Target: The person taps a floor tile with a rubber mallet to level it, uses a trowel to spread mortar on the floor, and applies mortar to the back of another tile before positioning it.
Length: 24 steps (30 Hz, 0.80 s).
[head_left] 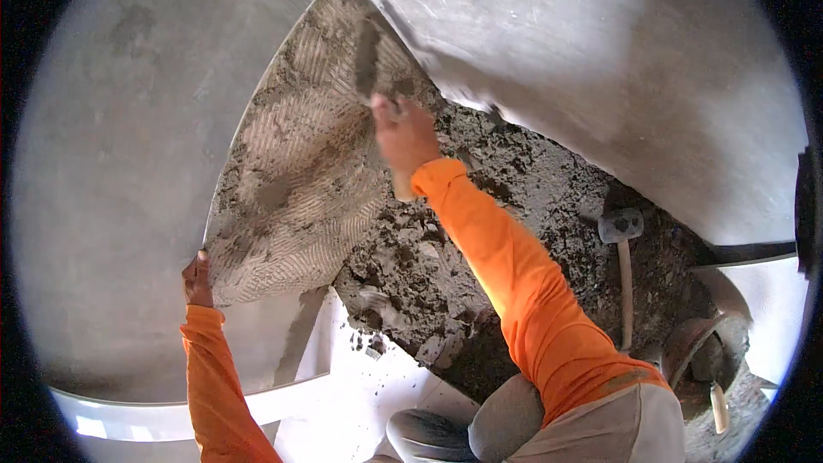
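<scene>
A large tile (300, 197) stands tilted against the grey wall, its ridged back toward me and smeared with patches of mortar. My left hand (198, 281) is closed on the tile's lower left edge, thumb over the near side. In my right hand (406, 139) is a trowel (367, 56), held against or just over the upper part of the tile's back; motion blurs it. The end of its pale handle shows below my fist. Under my right forearm lies a bed of loose, crumbly mortar (429, 266), reaching the tile's lower right edge.
A mallet (621, 225) with a wooden handle lies on the mortar to the right. Near it a tilted bucket (686, 351) holds a tool with a pale handle (718, 407). White floor tiles (369, 394) border the mortar in front. Grey walls (129, 163) rise on both sides.
</scene>
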Each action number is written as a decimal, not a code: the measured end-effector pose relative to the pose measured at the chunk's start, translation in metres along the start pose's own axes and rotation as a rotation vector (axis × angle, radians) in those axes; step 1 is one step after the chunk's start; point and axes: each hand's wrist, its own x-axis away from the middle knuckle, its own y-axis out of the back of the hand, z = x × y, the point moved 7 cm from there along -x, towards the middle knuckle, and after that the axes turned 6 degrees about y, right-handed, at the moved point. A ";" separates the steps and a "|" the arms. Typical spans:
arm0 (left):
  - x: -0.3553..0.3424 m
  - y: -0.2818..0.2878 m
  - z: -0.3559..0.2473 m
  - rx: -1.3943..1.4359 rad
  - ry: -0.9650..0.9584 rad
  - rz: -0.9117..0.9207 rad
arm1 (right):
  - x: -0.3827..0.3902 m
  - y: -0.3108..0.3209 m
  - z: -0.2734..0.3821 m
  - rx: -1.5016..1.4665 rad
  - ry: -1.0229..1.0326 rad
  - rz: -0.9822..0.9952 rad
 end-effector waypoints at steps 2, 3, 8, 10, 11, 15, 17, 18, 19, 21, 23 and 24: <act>0.002 -0.001 -0.004 0.030 -0.016 -0.010 | -0.005 0.007 0.053 0.034 0.131 -0.078; 0.002 -0.004 -0.005 0.048 -0.017 -0.009 | -0.018 0.008 0.073 0.019 0.114 -0.011; 0.003 0.001 -0.005 0.050 0.001 -0.050 | -0.015 0.011 0.042 0.061 0.293 -0.113; -0.001 -0.007 -0.005 0.151 -0.008 -0.055 | 0.003 -0.019 -0.077 -0.105 -0.183 -0.074; -0.002 -0.014 -0.002 0.077 0.051 -0.035 | 0.016 -0.031 -0.143 -0.166 -0.447 -0.038; -0.043 0.065 0.093 -0.147 0.092 -0.281 | 0.056 -0.079 -0.186 -0.358 -0.723 0.000; -0.019 0.014 0.067 -0.119 0.166 -0.192 | 0.059 -0.049 -0.158 -0.351 -0.493 -0.134; -0.014 -0.007 0.048 -0.093 0.184 -0.117 | 0.047 -0.044 -0.155 -0.323 -0.349 -0.179; -0.008 -0.021 0.029 -0.075 0.203 -0.049 | 0.038 -0.044 -0.150 -0.301 -0.206 -0.216; -0.004 -0.004 0.008 -0.059 -0.028 -0.026 | 0.033 -0.064 -0.136 -0.345 -0.286 -0.187; -0.014 0.030 0.039 -0.098 0.026 -0.024 | 0.036 -0.077 -0.138 -0.433 -0.364 -0.168; -0.019 0.041 0.052 -0.114 0.075 -0.014 | 0.040 -0.081 -0.154 -0.452 -0.437 -0.149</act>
